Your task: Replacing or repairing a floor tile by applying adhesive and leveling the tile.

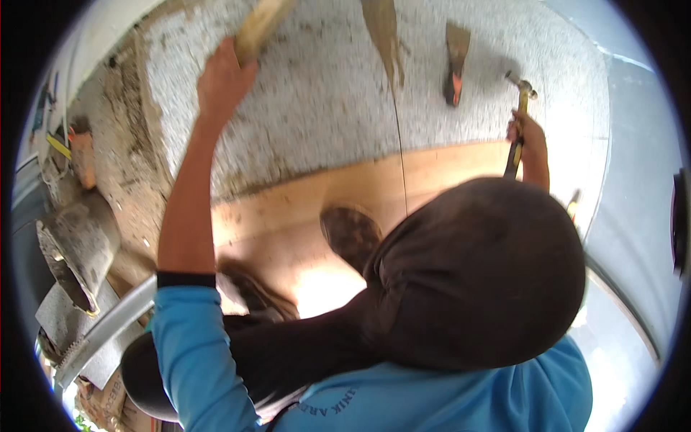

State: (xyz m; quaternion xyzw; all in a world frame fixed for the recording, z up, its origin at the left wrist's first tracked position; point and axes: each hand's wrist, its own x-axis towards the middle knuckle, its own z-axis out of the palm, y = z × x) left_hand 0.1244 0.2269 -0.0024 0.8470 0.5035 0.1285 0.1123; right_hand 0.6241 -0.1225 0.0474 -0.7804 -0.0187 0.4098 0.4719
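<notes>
My left hand [227, 83] is closed around a length of pale wood [263, 27] that runs out past the upper edge of the picture. At the right, my right hand [531, 142] grips a hammer [523, 101] by its dark and yellow handle, the metal head pointing away from me. On the speckled grey floor covering [317, 93], between my hands but closer to the right one, lies a scraper [455, 65] with a wide blade and a black and orange handle. My bent knee in dark trousers [482, 281] covers much of the lower right.
A dirty grey bucket [101, 223] lies tipped at the left, near a reddish block [83, 158] and a curved metal frame [115, 327]. Debris covers the brown floor strip [122, 108]. A brown patch [381, 32] marks the grey covering. My shoe [351, 234] rests on tan boarding [288, 209].
</notes>
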